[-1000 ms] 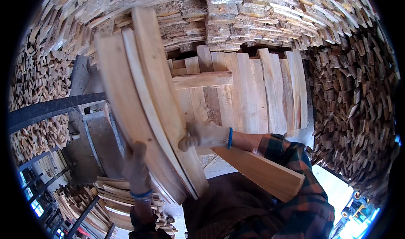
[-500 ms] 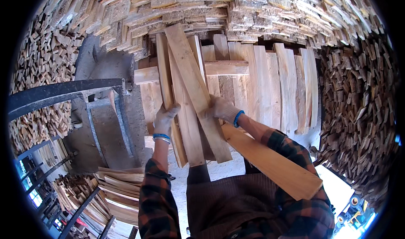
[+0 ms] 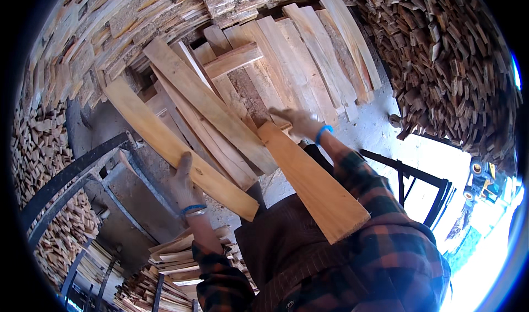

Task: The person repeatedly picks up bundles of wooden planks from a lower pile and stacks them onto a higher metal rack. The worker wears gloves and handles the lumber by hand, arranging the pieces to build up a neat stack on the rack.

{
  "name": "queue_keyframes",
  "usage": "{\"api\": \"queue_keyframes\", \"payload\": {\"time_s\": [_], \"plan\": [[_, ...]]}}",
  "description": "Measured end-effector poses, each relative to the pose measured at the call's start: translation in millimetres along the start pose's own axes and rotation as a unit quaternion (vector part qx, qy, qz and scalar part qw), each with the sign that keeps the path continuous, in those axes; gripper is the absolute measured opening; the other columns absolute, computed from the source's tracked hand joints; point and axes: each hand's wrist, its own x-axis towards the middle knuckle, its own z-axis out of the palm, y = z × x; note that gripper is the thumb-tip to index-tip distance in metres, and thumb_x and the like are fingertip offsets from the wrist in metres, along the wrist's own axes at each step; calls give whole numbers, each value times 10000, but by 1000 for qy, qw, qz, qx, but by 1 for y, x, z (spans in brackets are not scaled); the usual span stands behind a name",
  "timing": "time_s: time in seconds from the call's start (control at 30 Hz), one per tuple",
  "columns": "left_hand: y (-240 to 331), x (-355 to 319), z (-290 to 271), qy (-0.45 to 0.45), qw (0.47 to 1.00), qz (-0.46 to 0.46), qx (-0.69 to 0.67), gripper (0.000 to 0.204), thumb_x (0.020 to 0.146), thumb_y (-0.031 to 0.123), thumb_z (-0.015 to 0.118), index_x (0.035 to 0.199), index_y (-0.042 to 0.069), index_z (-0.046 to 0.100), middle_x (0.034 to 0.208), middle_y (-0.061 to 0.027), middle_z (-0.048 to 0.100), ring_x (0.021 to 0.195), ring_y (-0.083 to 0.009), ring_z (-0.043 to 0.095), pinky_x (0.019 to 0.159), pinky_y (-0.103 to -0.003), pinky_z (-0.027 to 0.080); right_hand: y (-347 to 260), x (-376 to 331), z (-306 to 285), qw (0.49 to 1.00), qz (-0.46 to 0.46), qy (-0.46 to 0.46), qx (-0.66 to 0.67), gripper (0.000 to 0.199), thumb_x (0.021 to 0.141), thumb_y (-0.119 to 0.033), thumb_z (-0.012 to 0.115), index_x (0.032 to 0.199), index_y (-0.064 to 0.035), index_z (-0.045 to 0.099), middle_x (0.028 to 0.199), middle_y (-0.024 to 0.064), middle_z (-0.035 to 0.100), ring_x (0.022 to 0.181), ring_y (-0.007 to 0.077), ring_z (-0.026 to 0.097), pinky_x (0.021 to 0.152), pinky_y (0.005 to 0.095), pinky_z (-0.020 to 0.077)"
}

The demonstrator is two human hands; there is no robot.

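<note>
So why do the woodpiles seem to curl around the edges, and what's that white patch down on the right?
Head view: the fisheye lens bends straight edges near the rim, so the stacked wood curves inward. At lower right, daylight is blown out to white. The gloved left hand and the planks it supports are sharp, evenly lit. The corners are black outside the lens circle.

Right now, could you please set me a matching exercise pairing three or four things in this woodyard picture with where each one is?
Things:
1. left hand in a pale work glove
2. right hand in a pale work glove
3. short pale wooden crosspiece
4. dark metal rail

Places:
A. nailed across the leaning boards
B. under the long pale plank
C. at the picture's left
D. atop the broad tan board

Pairs: 1-B, 2-D, 3-A, 4-C
</note>
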Motion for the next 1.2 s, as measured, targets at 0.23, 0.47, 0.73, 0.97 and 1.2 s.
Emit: {"api": "queue_keyframes", "payload": {"time_s": [0.23, 0.47, 0.73, 0.97, 1.2], "plan": [[-27, 0, 13, 15, 999, -11, -46, 477, 756, 82, 751, 1182, 12, 547, 1029, -62, 606, 900, -192, 598, 807, -328, 503, 4, -34, 11, 959, -211, 21, 188, 374, 898, -253, 601, 1189, -19, 618, 1193, 144, 598, 1157, 231, 516, 971, 357, 422], [-28, 6, -23, 10, 996, -52, -68, 435, 771, 82, 740, 1158, -13, 565, 995, -54, 622, 849, -183, 617, 763, -308, 520, -83, 0, -53, 959, -63, 28, 274, 288, 857, -151, 685, 1073, 36, 646, 951, 123, 702, 810, 174, 671, 745, 288, 551], [4, 0, -41, -21, 996, -48, -67, 507, 797, 56, 696, 1254, -33, 496, 1075, -89, 590, 913, -207, 604, 787, -325, 515, -180, 37, 80, 999, -8, 24, 24, 538, 836, -321, 669, 1225, 29, 543, 960, 224, 655, 840, 340, 650, 742, 406, 518], [-37, 42, -54, -56, 998, -5, -2, 625, 771, 39, 714, 1324, -36, 434, 1150, -112, 562, 984, -256, 584, 831, -343, 513, -146, 75, 64, 982, 37, 154, -108, 978, 702, -329, 780, 1455, -61, 218, 1210, 306, 517, 1081, 486, 532, 910, 489, 450], [-21, -31, -19, -17, 999, -26, 8, 586, 813, 88, 699, 1324, -14, 433, 1150, -103, 560, 988, -224, 578, 850, -339, 499, -69, 47, 27, 976, 24, 113, 185, 881, 662, -222, 741, 1431, -71, 338, 1203, 262, 564, 1132, 370, 554, 934, 405, 458]]}}
